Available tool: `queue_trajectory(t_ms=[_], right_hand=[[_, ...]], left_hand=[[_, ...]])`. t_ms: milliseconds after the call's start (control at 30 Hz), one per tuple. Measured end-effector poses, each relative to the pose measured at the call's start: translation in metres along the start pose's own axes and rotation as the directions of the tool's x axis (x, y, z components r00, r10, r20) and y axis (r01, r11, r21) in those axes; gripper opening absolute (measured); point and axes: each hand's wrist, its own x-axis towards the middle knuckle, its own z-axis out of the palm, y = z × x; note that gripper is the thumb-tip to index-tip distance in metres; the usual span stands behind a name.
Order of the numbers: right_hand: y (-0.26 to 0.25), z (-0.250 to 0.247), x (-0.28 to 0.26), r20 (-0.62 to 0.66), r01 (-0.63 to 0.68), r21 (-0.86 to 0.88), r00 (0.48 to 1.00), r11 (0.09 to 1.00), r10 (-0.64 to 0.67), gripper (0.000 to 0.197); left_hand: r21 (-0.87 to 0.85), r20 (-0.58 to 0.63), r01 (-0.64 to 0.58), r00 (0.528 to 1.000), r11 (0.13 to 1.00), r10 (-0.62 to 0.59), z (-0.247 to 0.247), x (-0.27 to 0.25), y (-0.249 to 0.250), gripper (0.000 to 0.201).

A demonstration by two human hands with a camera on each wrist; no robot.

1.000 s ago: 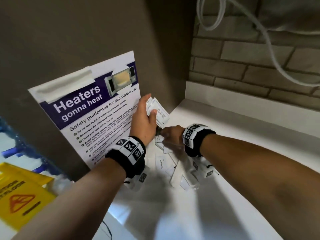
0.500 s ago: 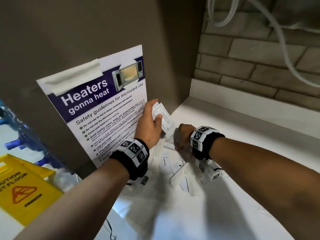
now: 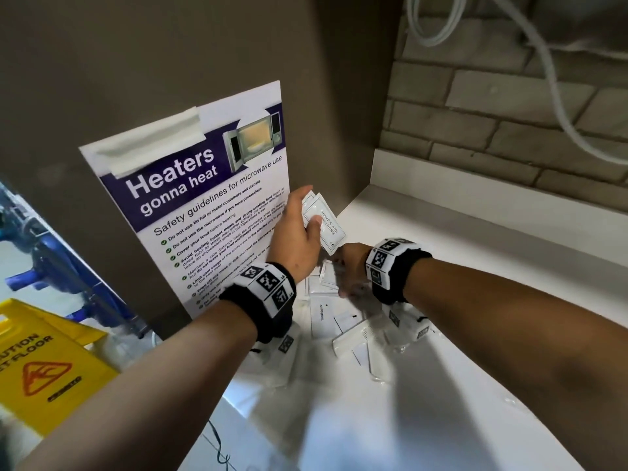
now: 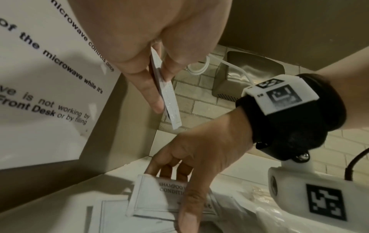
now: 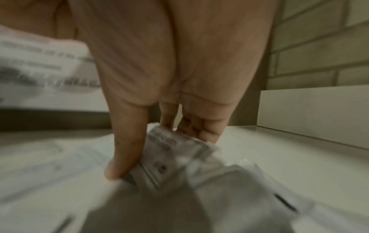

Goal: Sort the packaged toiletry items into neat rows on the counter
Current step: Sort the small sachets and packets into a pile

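Observation:
My left hand [image 3: 307, 229] is raised above the counter and pinches a small stack of white shampoo sachets [image 3: 323, 222] between thumb and fingers; the left wrist view shows that stack edge-on [image 4: 167, 94]. Below it, my right hand [image 3: 350, 277] reaches into a loose pile of white toiletry packets [image 3: 336, 321] and pinches another shampoo sachet [image 4: 157, 198] between thumb and fingers; the same sachet [image 5: 169, 151] looks blurred in the right wrist view. A packet marked toothpaste [image 3: 321, 316] lies flat in the pile.
The white counter [image 3: 475, 266] ends at a brick wall with a white backsplash [image 3: 492, 195]. A microwave safety poster [image 3: 204, 205] hangs on the brown panel at the left. White cables [image 3: 550, 96] run down the wall. A yellow wet-floor sign [image 3: 44, 362] stands below left.
My right hand has shifted slightly within the pile and taken hold of a sachet. The left hand keeps its stack raised, nearly still.

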Motion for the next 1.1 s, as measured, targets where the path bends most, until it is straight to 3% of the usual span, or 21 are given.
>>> queue_trajectory(t_ms=[133, 200, 400, 600, 767, 867, 933, 1100], right_hand=[[0.004, 0.006, 0.003, -0.053, 0.001, -0.043, 0.999, 0.999, -0.003, 0.045], [0.007, 0.007, 0.001, -0.086, -0.040, -0.038, 0.996, 0.998, 0.037, 0.039], [0.013, -0.009, -0.017, -0.211, 0.019, 0.195, 0.977, 0.981, 0.023, 0.032], [0.038, -0.040, -0.042, -0.242, 0.007, 0.241, 0.969, 0.971, 0.053, 0.035], [0.048, -0.053, -0.070, -0.257, 0.154, 0.434, 0.966, 0.888, -0.042, 0.025], [0.050, -0.056, -0.077, -0.337, 0.210, 0.494, 0.941, 0.844, -0.037, 0.028], [0.050, -0.058, -0.081, -0.365, 0.214, 0.500, 0.931, 0.839, -0.019, 0.031], [0.056, -0.056, -0.098, -0.440, 0.238, 0.559, 0.897, 0.794, 0.042, 0.031]], left_hand=[[0.017, 0.023, 0.024, 0.999, 1.000, -0.024, 0.003, -0.003, -0.001, 0.046], [0.022, 0.028, 0.029, 0.999, 0.999, -0.030, 0.004, -0.003, 0.000, 0.046], [-0.002, -0.036, -0.003, 0.999, 1.000, 0.003, 0.002, -0.001, 0.006, 0.042], [0.047, -0.070, -0.090, 0.993, 0.995, 0.093, 0.007, 0.002, 0.021, 0.036], [0.025, -0.026, 0.025, 0.999, 0.999, -0.025, 0.015, 0.001, 0.021, 0.042], [-0.159, 0.072, 0.156, 0.987, 0.975, -0.146, 0.022, -0.004, 0.033, 0.046], [-0.298, 0.118, 0.277, 0.960, 0.914, -0.252, 0.025, -0.005, 0.041, 0.041], [-0.437, 0.224, 0.322, 0.943, 0.840, -0.245, 0.029, -0.018, 0.063, 0.029]])
